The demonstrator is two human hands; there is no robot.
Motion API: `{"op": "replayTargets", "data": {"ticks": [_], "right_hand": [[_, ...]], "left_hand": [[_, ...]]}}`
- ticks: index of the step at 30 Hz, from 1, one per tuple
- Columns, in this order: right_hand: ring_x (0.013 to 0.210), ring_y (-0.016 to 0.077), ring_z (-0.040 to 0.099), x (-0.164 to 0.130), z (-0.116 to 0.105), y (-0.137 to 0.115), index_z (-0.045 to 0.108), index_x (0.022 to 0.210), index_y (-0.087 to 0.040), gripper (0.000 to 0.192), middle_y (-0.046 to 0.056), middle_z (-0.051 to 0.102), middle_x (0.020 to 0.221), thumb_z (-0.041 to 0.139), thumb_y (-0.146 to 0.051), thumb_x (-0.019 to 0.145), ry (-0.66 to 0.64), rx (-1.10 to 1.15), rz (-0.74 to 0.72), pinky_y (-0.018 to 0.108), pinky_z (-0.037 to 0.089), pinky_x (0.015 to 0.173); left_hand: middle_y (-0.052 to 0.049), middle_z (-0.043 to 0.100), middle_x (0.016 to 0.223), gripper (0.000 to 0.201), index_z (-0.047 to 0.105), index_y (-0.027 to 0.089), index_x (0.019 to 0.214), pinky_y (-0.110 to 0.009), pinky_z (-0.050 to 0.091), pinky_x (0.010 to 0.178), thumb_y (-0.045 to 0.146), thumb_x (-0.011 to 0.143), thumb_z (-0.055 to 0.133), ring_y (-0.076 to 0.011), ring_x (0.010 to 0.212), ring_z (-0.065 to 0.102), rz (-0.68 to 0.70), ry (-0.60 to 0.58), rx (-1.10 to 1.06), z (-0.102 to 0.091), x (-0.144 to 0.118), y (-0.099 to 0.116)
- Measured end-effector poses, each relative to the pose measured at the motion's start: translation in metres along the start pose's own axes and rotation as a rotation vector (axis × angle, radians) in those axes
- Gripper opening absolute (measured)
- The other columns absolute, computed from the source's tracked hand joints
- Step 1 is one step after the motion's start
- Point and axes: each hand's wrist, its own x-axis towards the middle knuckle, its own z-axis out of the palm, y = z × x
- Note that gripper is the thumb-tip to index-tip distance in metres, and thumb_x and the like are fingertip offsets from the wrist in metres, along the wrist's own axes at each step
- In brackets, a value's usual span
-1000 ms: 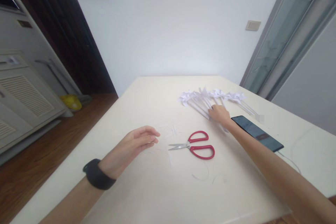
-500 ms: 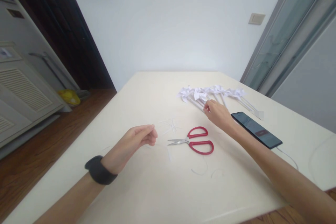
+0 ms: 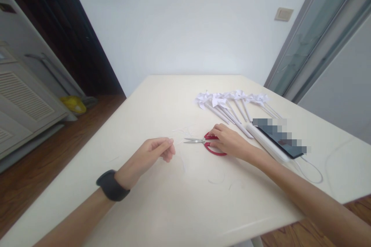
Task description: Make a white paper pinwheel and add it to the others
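The red-handled scissors lie on the white table, blades slightly parted and pointing left. My right hand is over their handles, with its fingers closed on the loops. To the left of the blade tips, my left hand is held with thumb and fingertips pinched together; whatever is between them is too small to make out. Thin white strips are scattered near the blades, and a curled thread lies closer to me. White paper pinwheels on paper sticks lie beyond my right hand.
At the right, a phone, partly blurred out, rests by a long white bar. A white cable loops from it. The table meets a white wall at the back.
My right hand has come from the pinwheel sticks back toward me and down onto the scissors' handles. The left hand stays pinched in nearly the same place. The view has shifted slightly.
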Motion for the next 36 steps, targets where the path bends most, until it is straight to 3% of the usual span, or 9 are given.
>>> {"op": "replayTargets", "data": {"ticks": [11,20,24,26,29,30,33,36], "right_hand": [[0.091,0.0251,0.05,0.019,0.011,0.007,0.059,0.098,-0.011,0.024,0.015,0.056,0.095,0.048,-0.03,0.088,0.02,-0.176,-0.03,0.033,0.039,0.074],[0.095,0.0263,0.05,0.019,0.007,-0.001,0.058,0.098,-0.009,0.022,0.017,0.056,0.097,0.046,-0.025,0.088,0.013,-0.113,-0.008,0.036,0.041,0.078],[0.101,0.0204,0.053,-0.015,-0.032,0.007,0.05,0.114,-0.018,0.026,0.012,0.055,0.112,0.043,-0.026,0.089,0.06,-0.001,0.004,0.03,0.043,0.082],[0.107,0.0203,0.052,-0.045,-0.057,0.02,0.039,0.123,-0.021,0.031,0.012,0.052,0.12,0.03,-0.025,0.093,0.145,0.03,0.072,0.032,0.042,0.083],[0.083,0.0186,0.061,-0.093,-0.084,0.045,0.044,0.109,-0.023,0.023,0.007,0.066,0.096,0.028,-0.025,0.093,0.364,0.033,0.366,0.03,0.043,0.072],[0.077,0.0181,0.062,-0.108,-0.088,0.053,0.046,0.1,-0.023,0.018,0.006,0.067,0.09,0.029,-0.025,0.092,0.384,0.029,0.453,0.028,0.042,0.065],[0.061,0.0181,0.06,-0.136,-0.087,0.07,0.043,0.088,-0.022,0.009,0.005,0.069,0.076,0.034,-0.019,0.088,0.313,0.017,0.538,0.027,0.038,0.056],[0.065,0.0192,0.062,-0.143,-0.082,0.075,0.039,0.087,-0.022,0.011,0.005,0.07,0.074,0.034,-0.013,0.086,0.272,0.014,0.577,0.028,0.039,0.06]], "left_hand": [[-0.002,0.058,0.059,0.033,0.063,0.017,0.061,-0.027,0.042,0.062,0.042,0.079,0.052,-0.0159,0.06,0.053,-0.032,-0.053,-0.038,0.001,0.003,-0.003],[-0.002,0.058,0.058,0.034,0.063,0.017,0.063,-0.027,0.043,0.063,0.043,0.081,0.051,-0.0157,0.059,0.053,-0.024,-0.061,0.004,0.002,0.005,-0.009],[-0.002,0.06,0.059,0.033,0.063,0.018,0.062,-0.027,0.041,0.063,0.042,0.081,0.051,-0.0166,0.062,0.054,-0.026,-0.021,0.068,0.003,0.002,-0.004],[-0.002,0.059,0.057,0.033,0.062,0.018,0.06,-0.027,0.041,0.063,0.042,0.08,0.051,-0.017,0.061,0.054,-0.038,0.003,0.097,0.003,0.002,-0.002],[-0.002,0.058,0.057,0.032,0.062,0.019,0.06,-0.028,0.041,0.063,0.043,0.079,0.052,-0.0172,0.06,0.053,-0.031,0.019,0.09,0.004,0.003,0.0],[-0.002,0.059,0.057,0.032,0.062,0.019,0.06,-0.028,0.041,0.063,0.044,0.078,0.053,-0.0173,0.06,0.053,-0.034,0.018,0.084,0.005,0.003,0.001],[-0.002,0.057,0.057,0.032,0.061,0.019,0.059,-0.028,0.041,0.062,0.044,0.079,0.053,-0.0175,0.06,0.053,-0.044,0.024,0.102,0.005,0.004,0.001],[-0.003,0.058,0.057,0.033,0.062,0.019,0.061,-0.028,0.041,0.064,0.045,0.08,0.051,-0.0178,0.062,0.053,-0.048,0.025,0.109,0.004,0.006,-0.003]]}}
